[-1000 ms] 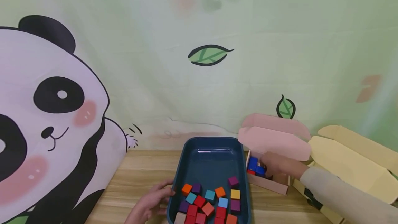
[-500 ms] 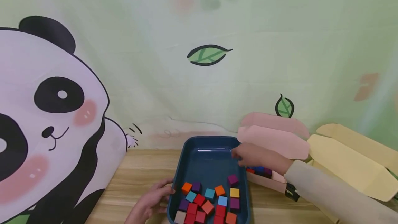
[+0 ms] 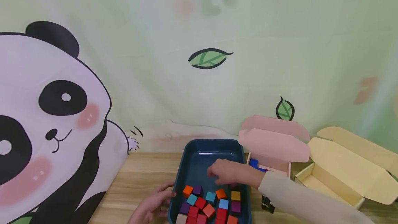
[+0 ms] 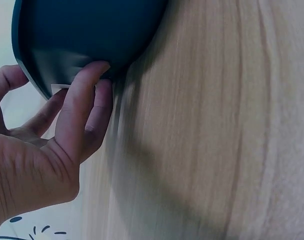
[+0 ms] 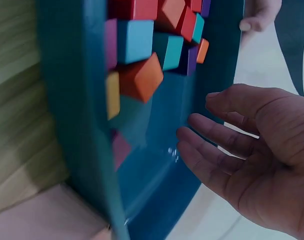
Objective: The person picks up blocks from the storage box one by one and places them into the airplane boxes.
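Over the middle of a dark blue tray (image 3: pixel 199 158) hovers my right hand (image 3: pixel 228 173), fingers loosely bent with nothing between them; the right wrist view shows its empty palm side. Several coloured cubes lie in the tray's near part, among them an orange cube (image 3: pixel 221 193), a teal cube (image 3: pixel 210 196), a yellow cube (image 3: pixel 235 196) and a red cube (image 5: pixel 144 9). My left hand (image 4: pixel 52 135) touches the tray's left outer wall with fairly straight fingertips. The right forearm hides part of the pink box (image 3: pixel 276 163), where blue cubes (image 3: pixel 253 163) show.
A yellow box (image 3: pixel 329 182) with its lid up stands right of the pink box. Behind the wooden table (image 3: pixel 146 165) hangs a cloth (image 3: pixel 149 78) printed with a panda and leaves. A black wrist device (image 3: pixel 267 204) shows below the right sleeve.
My right hand has left the pink box and moved left over the tray, uncovering the yellow box's inside. The left hand stays at the tray's side. The head view has shifted slightly.
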